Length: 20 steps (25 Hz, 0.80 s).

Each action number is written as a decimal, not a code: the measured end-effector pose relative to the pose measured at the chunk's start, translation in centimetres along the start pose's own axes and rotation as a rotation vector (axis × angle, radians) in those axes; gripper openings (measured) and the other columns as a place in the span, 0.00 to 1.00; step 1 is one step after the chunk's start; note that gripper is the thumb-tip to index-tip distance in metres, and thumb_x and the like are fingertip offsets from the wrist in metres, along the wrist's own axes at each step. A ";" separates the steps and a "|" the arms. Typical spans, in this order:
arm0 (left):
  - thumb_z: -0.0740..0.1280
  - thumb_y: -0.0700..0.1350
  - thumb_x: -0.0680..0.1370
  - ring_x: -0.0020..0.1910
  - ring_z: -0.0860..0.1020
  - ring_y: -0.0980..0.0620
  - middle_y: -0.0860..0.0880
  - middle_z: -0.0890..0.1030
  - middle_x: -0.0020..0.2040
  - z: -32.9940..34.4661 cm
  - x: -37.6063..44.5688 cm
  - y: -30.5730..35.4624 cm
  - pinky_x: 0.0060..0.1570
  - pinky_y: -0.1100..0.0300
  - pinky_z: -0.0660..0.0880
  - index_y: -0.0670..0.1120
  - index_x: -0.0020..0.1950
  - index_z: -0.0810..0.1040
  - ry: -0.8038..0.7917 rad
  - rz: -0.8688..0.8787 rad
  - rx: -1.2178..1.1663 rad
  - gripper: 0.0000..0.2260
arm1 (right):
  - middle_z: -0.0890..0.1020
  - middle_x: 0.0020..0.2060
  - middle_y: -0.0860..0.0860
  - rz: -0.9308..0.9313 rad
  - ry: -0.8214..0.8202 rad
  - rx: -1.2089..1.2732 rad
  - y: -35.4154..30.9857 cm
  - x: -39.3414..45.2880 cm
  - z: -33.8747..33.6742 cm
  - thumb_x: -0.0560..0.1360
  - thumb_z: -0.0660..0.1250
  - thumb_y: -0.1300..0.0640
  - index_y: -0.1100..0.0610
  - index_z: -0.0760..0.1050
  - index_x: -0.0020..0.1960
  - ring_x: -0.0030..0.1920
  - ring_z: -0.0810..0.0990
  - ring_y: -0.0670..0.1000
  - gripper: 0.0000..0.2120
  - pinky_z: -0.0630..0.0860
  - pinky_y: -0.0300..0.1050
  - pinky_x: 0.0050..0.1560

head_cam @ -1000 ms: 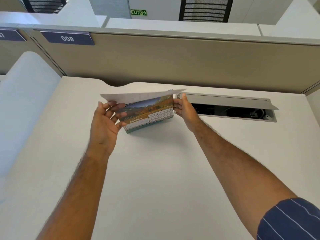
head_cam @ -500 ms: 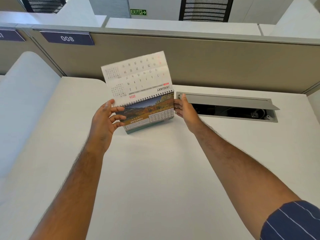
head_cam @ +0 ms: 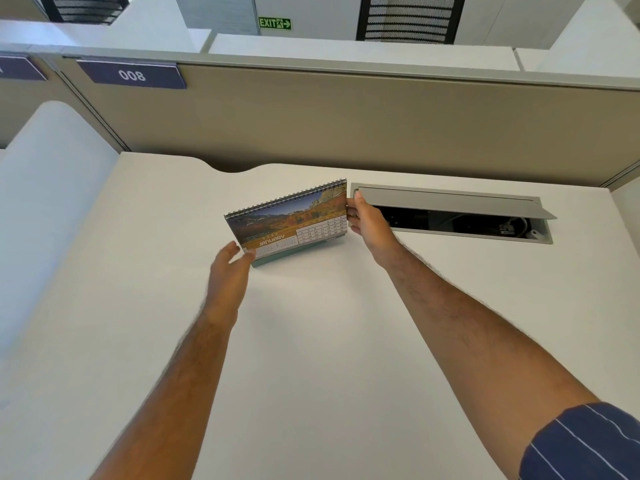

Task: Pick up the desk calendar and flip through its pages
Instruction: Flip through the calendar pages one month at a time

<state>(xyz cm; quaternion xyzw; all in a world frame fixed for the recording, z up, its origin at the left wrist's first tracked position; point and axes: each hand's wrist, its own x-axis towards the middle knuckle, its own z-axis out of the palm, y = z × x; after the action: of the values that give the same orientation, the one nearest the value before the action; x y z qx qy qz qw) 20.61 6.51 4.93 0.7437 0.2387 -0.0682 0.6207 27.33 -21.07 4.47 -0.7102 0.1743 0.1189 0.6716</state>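
White tabletop (head_cam: 311,341) under everything, backed at 12 o'clock by a beige partition (head_cam: 346,119) with a "008" plate (head_cam: 132,75) at 11 o'clock. Beyond the partition, a green EXIT sign (head_cam: 275,23) and a black mesh chair back (head_cam: 408,19).

Calendar (head_cam: 291,223) stood near the middle of the tabletop, spiral edge up, tilted, face toward the camera. Showed a landscape photo, the word JANUARY and a date grid at lower right. Base appeared to rest on the tabletop, or sat just above it; could not tell which.

Right hand (head_cam: 370,223) at the calendar's 3 o'clock edge, fingers (head_cam: 354,210) closed on that edge, thumb tip up by the top corner. Gripped the calendar from the side.

Left hand (head_cam: 228,271) at the calendar's 7 o'clock corner, fingers (head_cam: 231,248) loosely spread and slightly blurred, tips touching or just beside the lower left corner. Held nothing firmly; could not tell whether contact was real.

Cable tray (head_cam: 450,216) set into the tabletop at 3 o'clock of the calendar, just behind the right hand, grey lid (head_cam: 450,201) raised, dark inside with some cabling. Striped navy sleeve (head_cam: 585,445) on the right arm at 5 o'clock. White curved divider (head_cam: 52,202) at 9 o'clock.
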 end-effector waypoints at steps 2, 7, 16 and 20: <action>0.70 0.49 0.85 0.67 0.79 0.56 0.58 0.83 0.67 0.7 -0.6 -0.5 0.73 0.46 0.73 0.53 0.76 0.76 -0.047 0.008 0.057 0.19 | 0.85 0.60 0.47 -0.021 -0.004 -0.023 0.2 -0.1 0.1 0.87 0.50 0.41 0.42 0.81 0.56 0.64 0.80 0.47 0.21 0.69 0.53 0.76; 0.73 0.52 0.83 0.77 0.74 0.45 0.48 0.75 0.78 1.1 -0.8 -1.4 0.65 0.50 0.77 0.50 0.77 0.74 0.069 -0.031 0.127 0.23 | 0.84 0.63 0.49 -0.049 -0.003 -0.049 0.5 0.1 0.2 0.87 0.50 0.40 0.41 0.81 0.53 0.65 0.80 0.47 0.21 0.70 0.51 0.74; 0.79 0.52 0.78 0.49 0.88 0.51 0.51 0.89 0.47 -0.2 -0.6 -2.0 0.42 0.62 0.84 0.51 0.47 0.85 0.231 0.072 0.062 0.07 | 0.84 0.63 0.50 0.000 0.011 -0.034 0.3 -0.1 0.2 0.87 0.48 0.39 0.45 0.81 0.59 0.66 0.80 0.51 0.24 0.70 0.53 0.74; 0.80 0.52 0.77 0.47 0.89 0.50 0.52 0.90 0.47 -0.4 -0.6 -2.2 0.44 0.58 0.87 0.52 0.46 0.85 0.234 0.080 0.108 0.07 | 0.86 0.60 0.50 0.015 0.019 -0.014 0.3 -0.2 0.2 0.87 0.47 0.40 0.52 0.81 0.65 0.64 0.82 0.49 0.27 0.73 0.49 0.67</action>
<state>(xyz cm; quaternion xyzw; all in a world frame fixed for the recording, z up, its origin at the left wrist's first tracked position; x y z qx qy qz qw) 18.99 7.00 3.28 0.7878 0.2758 0.0310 0.5499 27.05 -20.82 4.30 -0.7146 0.1853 0.1183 0.6641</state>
